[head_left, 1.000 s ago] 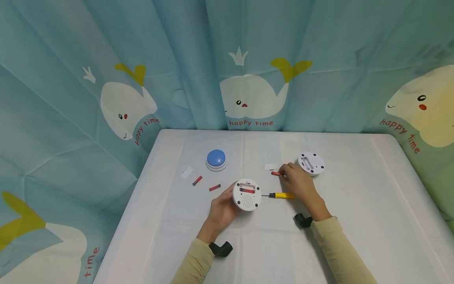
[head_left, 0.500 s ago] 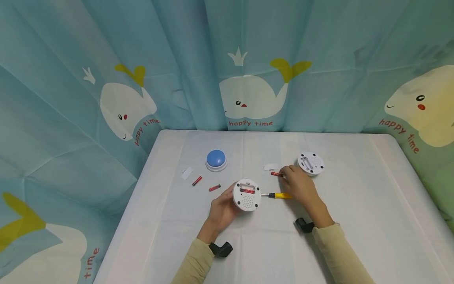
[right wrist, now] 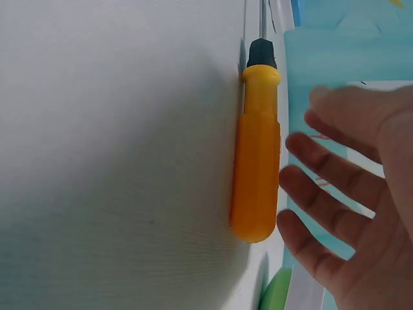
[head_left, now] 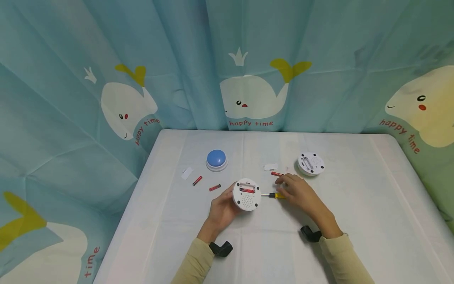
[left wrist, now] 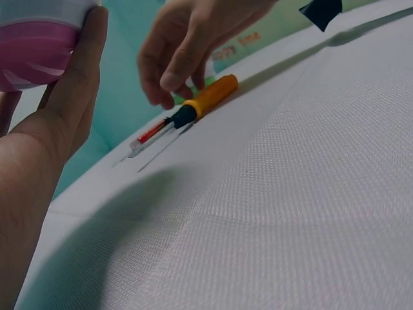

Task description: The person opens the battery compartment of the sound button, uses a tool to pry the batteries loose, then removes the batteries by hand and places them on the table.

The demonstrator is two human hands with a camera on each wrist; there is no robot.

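In the head view my left hand (head_left: 222, 209) holds a round push-button buzzer (head_left: 246, 205) upside down, its pink dome (left wrist: 35, 55) showing underneath in the left wrist view. One red battery (head_left: 247, 191) lies in its uncovered battery compartment; the other slot has none. My right hand (head_left: 299, 193) hovers over the table with loosely bent, parted fingers and nothing in them. Right below it lies a screwdriver (right wrist: 258, 161) with a yellow-orange handle, partly hidden by the hand in the head view. Just beyond the fingertips a loose red battery (head_left: 276, 173) rests on the table.
Another buzzer (head_left: 310, 163) lies upside down at the back right, compartment uncovered. An upright blue buzzer (head_left: 216, 158) stands at the back left. Loose batteries (head_left: 197, 180) and a white battery cover (head_left: 186, 172) lie near it; a second cover (head_left: 270, 167) lies mid-table. Curtains (head_left: 191, 79) hang behind.
My right hand has let go of the loose battery and drawn back toward me, over the screwdriver. The left hand and its buzzer have stayed in place.
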